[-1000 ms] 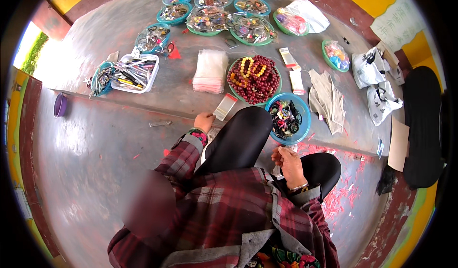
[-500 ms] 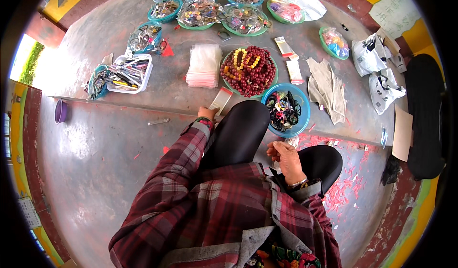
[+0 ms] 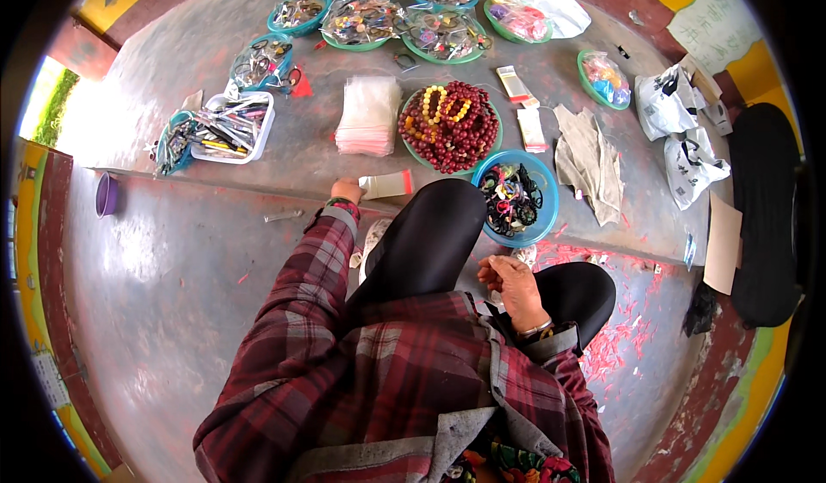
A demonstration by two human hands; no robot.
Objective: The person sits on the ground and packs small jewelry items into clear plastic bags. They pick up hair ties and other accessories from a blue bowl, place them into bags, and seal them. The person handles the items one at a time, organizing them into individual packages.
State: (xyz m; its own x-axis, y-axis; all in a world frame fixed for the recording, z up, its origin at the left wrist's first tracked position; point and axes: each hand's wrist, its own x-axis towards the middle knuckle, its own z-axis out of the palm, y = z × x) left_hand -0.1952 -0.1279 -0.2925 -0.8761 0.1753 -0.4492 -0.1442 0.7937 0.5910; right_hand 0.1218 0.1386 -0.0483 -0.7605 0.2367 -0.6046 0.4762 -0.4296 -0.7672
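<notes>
My left hand (image 3: pixel 348 190) is at the ledge's front edge, its fingers closed on one end of a flat clear packet with a red end (image 3: pixel 385 185). The packet lies almost level, its red end against my raised knee. Above my lap, my right hand (image 3: pixel 514 290) is curled with thumb and fingertips together; whatever may be between them cannot be made out. Beyond my knee sit a green basin of dark red bead strings (image 3: pixel 460 152), with yellow beads on top, and a blue basin of dark bands and small coloured pieces (image 3: pixel 516 199). A stack of clear bags (image 3: pixel 367 115) lies left of the beads.
A white tray of pens (image 3: pixel 258 139) stands at the left. Several basins of bagged trinkets (image 3: pixel 360 23) fill the back. Two similar packets (image 3: pixel 532 130), a beige cloth (image 3: pixel 589 160) and white plastic bags (image 3: pixel 693 165) lie to the right. Red scraps (image 3: pixel 619 328) litter the lower floor.
My left hand has moved left and slightly up, bringing the packet with it; the packet has turned from slanted to nearly level. My right hand has stayed almost in place.
</notes>
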